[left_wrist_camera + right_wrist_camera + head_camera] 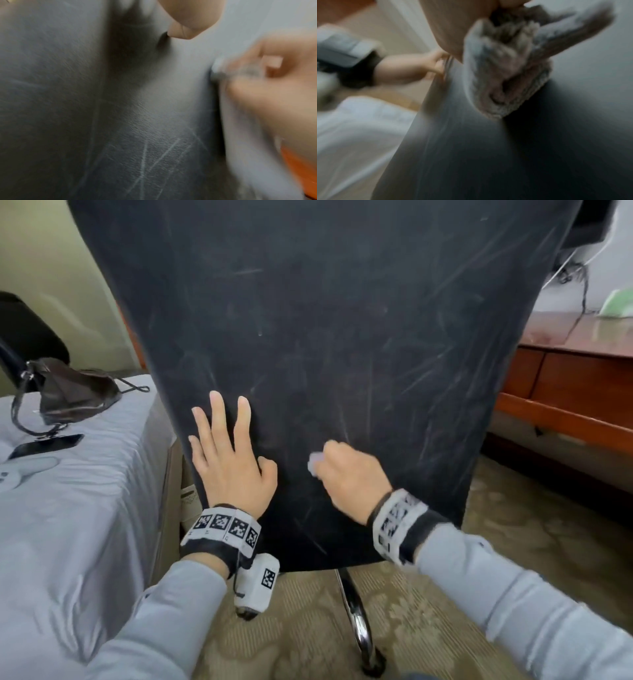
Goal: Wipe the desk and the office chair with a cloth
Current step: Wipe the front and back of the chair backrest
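Observation:
The back of a black leather office chair [325, 320] fills the head view, its surface streaked with pale scratches. My left hand [229, 460] lies flat on its lower left part with fingers straight and spread. My right hand [346, 477] grips a bunched grey-white cloth [315, 463] against the chair back, just right of the left hand. In the right wrist view the fluffy cloth [510, 65] is pressed to the leather [488, 155] under my fingers. The left wrist view shows the leather [102, 108] up close and the blurred right hand [267, 88] with the cloth.
A bed [68, 508] with grey sheets stands close on the left, holding a dark bag [72, 392] and a phone [44, 445]. The wooden desk [575, 364] stands at right, with cables and a green item on top. The chair's chrome leg [356, 621] stands on patterned carpet.

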Available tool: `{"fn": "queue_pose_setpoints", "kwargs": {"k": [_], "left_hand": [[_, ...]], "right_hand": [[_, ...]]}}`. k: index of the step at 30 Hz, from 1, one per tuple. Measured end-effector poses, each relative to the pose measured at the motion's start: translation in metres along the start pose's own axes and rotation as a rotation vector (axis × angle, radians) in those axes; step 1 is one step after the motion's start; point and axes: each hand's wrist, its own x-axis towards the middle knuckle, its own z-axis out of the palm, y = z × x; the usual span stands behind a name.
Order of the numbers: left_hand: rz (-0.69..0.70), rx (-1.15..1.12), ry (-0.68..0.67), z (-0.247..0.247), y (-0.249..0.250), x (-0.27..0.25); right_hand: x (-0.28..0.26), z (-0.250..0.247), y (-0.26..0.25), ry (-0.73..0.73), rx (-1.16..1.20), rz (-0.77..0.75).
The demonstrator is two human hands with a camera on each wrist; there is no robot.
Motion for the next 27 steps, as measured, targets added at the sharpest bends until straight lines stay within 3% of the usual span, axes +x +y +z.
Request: {"fn": "queue_pose_setpoints", "kwargs": {"k": [2, 4, 8, 10, 11, 12, 14, 17, 19, 21, 25, 27], "left_hand": [[0.001, -0.003, -0.013, -0.003, -0.004, 0.001], [-0.019, -0.006, -0.018, -0.004, -0.004, 0.003], [-0.067, -0.030, -0.026, -0.001, 0.010, 0.000], [-0.012, -0.007, -0.067, 0.006, 0.020, -0.012], [0.050, 0.024, -0.101, 0.012, 0.025, -0.022], [0.122, 0.062, -0.140, 0.017, 0.028, -0.031], [0.214, 0.127, -0.200, 0.028, 0.029, -0.046], [0.207, 0.136, -0.220, 0.037, 0.025, -0.051], [0.217, 0.140, -0.210, 0.038, 0.021, -0.048], [0.225, 0.140, -0.221, 0.038, 0.019, -0.045], [0.232, 0.162, -0.258, 0.041, 0.019, -0.042], [0.221, 0.189, -0.279, 0.042, 0.018, -0.042]], "right_hand": [[-0.035, 0.018, 0.004, -0.145, 0.011, -0.062], [-0.028, 0.001, 0.017, -0.113, 0.018, -0.030], [0.050, -0.071, 0.043, 0.272, 0.038, 0.151], [0.077, -0.087, 0.047, 0.478, 0.079, 0.197], [0.078, -0.085, 0.045, 0.508, 0.090, 0.183], [0.071, -0.075, 0.041, 0.489, 0.081, 0.158], [0.030, -0.038, 0.028, 0.306, 0.043, 0.098], [-0.041, 0.001, 0.020, 0.002, 0.030, 0.034], [-0.042, -0.010, 0.039, -0.016, 0.028, 0.056], [-0.012, -0.046, 0.062, 0.075, -0.017, 0.122], [0.059, -0.121, 0.105, 0.560, -0.148, 0.126], [0.065, -0.128, 0.110, 0.644, -0.140, 0.127]]}}
